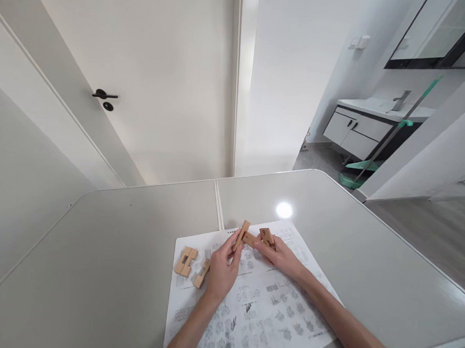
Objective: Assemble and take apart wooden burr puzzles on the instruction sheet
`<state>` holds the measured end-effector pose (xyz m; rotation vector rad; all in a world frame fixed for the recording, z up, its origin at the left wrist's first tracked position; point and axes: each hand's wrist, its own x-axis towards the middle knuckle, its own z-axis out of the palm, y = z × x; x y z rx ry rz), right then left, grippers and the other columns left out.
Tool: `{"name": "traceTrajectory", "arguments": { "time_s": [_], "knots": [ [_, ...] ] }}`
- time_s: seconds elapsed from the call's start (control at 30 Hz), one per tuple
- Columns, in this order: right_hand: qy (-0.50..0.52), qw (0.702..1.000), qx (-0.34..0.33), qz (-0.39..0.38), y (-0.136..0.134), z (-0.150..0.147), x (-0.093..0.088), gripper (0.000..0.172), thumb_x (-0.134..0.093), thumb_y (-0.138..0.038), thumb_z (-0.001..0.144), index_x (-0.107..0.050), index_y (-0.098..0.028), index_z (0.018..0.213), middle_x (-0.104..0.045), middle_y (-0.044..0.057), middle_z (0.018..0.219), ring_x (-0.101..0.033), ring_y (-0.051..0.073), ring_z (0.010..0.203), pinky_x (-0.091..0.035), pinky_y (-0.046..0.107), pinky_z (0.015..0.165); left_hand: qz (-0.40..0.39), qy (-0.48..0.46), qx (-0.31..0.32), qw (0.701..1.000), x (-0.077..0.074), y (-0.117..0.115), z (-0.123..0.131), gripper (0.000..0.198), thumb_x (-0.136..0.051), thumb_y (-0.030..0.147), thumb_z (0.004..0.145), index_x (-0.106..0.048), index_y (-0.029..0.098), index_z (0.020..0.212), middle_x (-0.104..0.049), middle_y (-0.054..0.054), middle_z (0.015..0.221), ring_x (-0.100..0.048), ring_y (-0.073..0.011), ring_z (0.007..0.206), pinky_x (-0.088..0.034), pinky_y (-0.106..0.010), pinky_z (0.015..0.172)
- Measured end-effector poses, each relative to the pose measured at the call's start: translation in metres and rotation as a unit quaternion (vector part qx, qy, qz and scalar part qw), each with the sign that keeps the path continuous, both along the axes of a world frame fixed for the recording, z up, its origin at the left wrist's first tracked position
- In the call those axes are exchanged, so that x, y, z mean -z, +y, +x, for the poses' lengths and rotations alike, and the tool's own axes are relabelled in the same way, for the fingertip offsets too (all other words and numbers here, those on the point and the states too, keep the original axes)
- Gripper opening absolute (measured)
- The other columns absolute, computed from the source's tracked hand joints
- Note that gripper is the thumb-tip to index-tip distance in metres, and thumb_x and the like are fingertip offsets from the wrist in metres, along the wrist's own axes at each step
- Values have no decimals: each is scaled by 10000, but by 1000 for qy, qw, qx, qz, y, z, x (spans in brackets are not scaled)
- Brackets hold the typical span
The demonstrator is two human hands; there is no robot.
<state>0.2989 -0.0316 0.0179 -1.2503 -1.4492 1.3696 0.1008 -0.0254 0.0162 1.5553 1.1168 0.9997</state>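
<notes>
My left hand (224,269) is closed around a notched wooden puzzle piece (242,235), held tilted above the printed sheet (248,320). My right hand (283,253) grips another wooden puzzle piece (249,239), whose end meets the left one. A further wooden piece with a dark mark (266,235) shows upright at the fingers of the right hand; whether it is joined to the other is hidden. Left of my left hand, notched wooden pieces (186,261) lie side by side on the sheet, and a single notched piece (201,274) rests nearer the wrist.
The sheet carries rows of small grey diagrams and lies on a grey table (134,262) with a seam across it. Beyond stand a white door (175,77) with a black handle (105,95), a washbasin cabinet (357,129) and a green broom (406,123).
</notes>
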Motion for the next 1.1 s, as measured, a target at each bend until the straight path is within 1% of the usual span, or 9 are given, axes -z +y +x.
{"name": "traceTrajectory", "arguments": {
  "time_s": [0.2,0.3,0.4,0.47,0.63,0.73,0.87,0.97,1.1],
  "knots": [
    [19,1000,-2,6,0,-1,7,419,-576,-640,942,-470,-243,861,-378,-95,527,-315,122,455,-242,271,488,49,49,4,998,-2,-4,0,421,-539,369,1013,-594,315,1427,-669,-19,1415,-666,-239,1262,-541,-373,1081],
    [19,1000,-6,17,0,-3,8,423,-558,-635,956,-452,-244,835,-403,-93,498,-331,123,447,-262,276,494,88,60,22,994,-1,-5,1,429,-499,324,1034,-562,334,1458,-610,8,1481,-594,-224,1352,-485,-385,1150],
    [18,1000,-6,19,0,-5,5,440,-543,-646,962,-445,-244,814,-404,-91,492,-334,121,455,-267,278,500,124,63,38,989,-1,-6,2,446,-469,287,1045,-530,358,1482,-564,34,1523,-540,-212,1402,-464,-394,1175],
    [27,1000,-11,12,-1,-6,0,460,-513,-672,966,-440,-244,815,-404,-91,503,-326,119,457,-259,277,496,137,74,28,987,0,-5,1,456,-466,279,1047,-517,380,1488,-564,46,1522,-541,-213,1400,-476,-398,1168],
    [42,998,-53,4,-4,-7,-11,448,-496,-669,981,-483,-230,895,-500,-65,571,-310,108,466,-252,276,493,164,107,-51,979,-1,-3,-4,440,-427,266,1063,-535,406,1466,-570,68,1511,-558,-208,1383,-498,-401,1152],
    [36,998,-56,10,-5,-6,-12,460,-504,-658,987,-458,-228,827,-530,-45,597,-327,105,472,-269,281,499,173,110,-52,977,0,-2,-7,430,-396,257,1074,-552,396,1450,-556,70,1524,-555,-201,1389,-501,-400,1148],
    [36,998,-55,13,-5,-7,-10,465,-513,-637,995,-447,-229,781,-520,-42,593,-331,104,471,-258,281,498,159,117,-59,978,1,-1,-7,419,-422,272,1072,-526,375,1466,-611,42,1478,-616,-200,1327,-550,-379,1085],
    [48,998,-46,9,-5,-8,-8,453,-521,-617,1000,-457,-227,778,-514,-45,588,-319,102,469,-245,280,489,162,130,-57,977,2,-1,-6,417,-435,275,1069,-512,352,1472,-628,19,1463,-640,-206,1298,-565,-376,1056],
    [63,997,-38,8,-6,-9,-7,429,-531,-607,999,-466,-229,807,-508,-54,574,-313,102,463,-238,280,482,177,150,-45,972,2,-2,-5,430,-433,266,1068,-495,364,1483,-627,16,1463,-637,-211,1302,-572,-392,1049]
  ]
}}
